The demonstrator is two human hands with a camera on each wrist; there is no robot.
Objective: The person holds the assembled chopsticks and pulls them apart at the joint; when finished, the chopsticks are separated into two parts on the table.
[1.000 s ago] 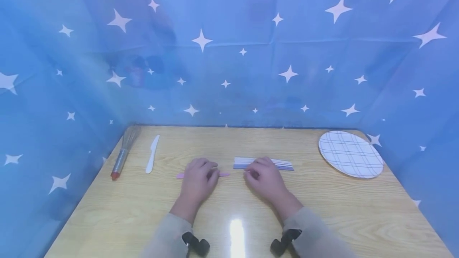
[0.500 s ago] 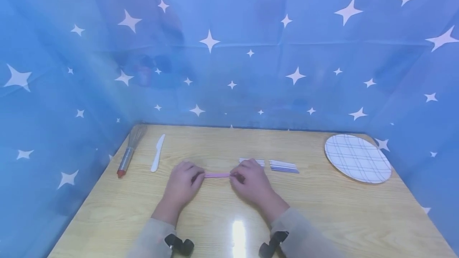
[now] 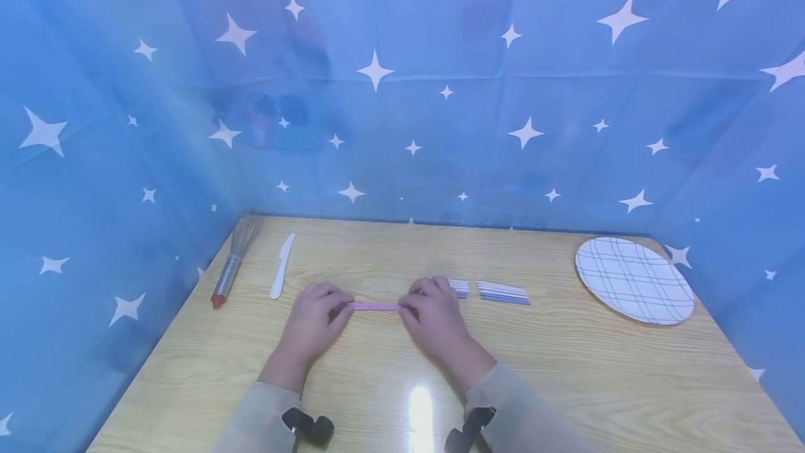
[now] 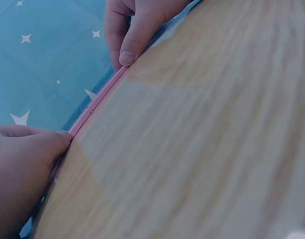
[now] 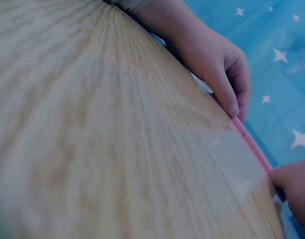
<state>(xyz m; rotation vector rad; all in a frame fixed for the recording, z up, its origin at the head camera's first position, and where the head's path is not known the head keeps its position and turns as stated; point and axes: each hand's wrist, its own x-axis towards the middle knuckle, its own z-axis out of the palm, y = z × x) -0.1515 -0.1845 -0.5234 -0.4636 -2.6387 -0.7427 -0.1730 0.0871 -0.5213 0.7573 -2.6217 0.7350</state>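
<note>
A thin pink stick (image 3: 375, 306) lies crosswise low over the table in the head view. My left hand (image 3: 316, 320) pinches its left end between thumb and fingers. At the other end, my right hand (image 3: 437, 320) pinches it likewise. Up close in the left wrist view, a small seam or break shows near the middle of the pink stick (image 4: 92, 107); whether it is one piece or two I cannot tell. Just right of my right hand lie two short groups of white and purple strips (image 3: 503, 292), the nearer group partly hidden by that hand.
A whisk (image 3: 231, 264) with a red-ended handle and a white plastic knife (image 3: 283, 265) lie at the left of the wooden table (image 3: 597, 383). An oval plate (image 3: 635, 282) with blue lines sits at the far right. Blue star-patterned cloth (image 3: 402, 110) surrounds the back and sides.
My right hand has left the white and purple strips and come left to the pink stick's right end. My left hand has shifted left, to the stick's left end. The head view has turned slightly.
</note>
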